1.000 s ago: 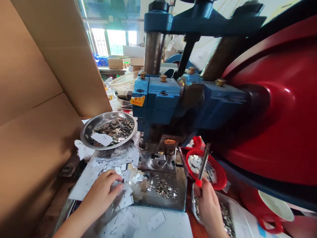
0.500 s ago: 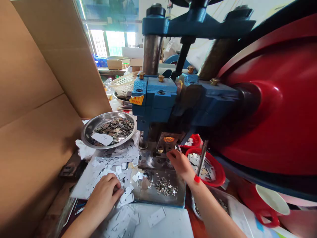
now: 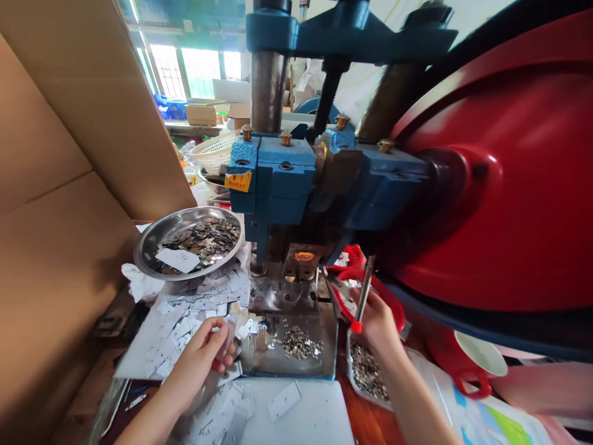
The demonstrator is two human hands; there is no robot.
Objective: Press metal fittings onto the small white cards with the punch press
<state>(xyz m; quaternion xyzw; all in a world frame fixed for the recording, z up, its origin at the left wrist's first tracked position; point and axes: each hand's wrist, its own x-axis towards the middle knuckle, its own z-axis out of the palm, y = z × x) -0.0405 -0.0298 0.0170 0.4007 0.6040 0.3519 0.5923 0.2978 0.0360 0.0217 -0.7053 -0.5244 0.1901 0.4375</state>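
Front-left of the blue metal press, the left hand, nearly closed, pinched one flat plate; right of it, beside two red baskets, the right hand had a hold I couldn't tell.

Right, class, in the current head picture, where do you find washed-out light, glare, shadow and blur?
Head view, back: the window is washed out almost to white; head view, right: the red wheel carries a bright glare spot; head view, left: shadow darkens the cardboard beside the bowl; head view, low: the metal plate in the left hand looks smeared, perhaps by motion.
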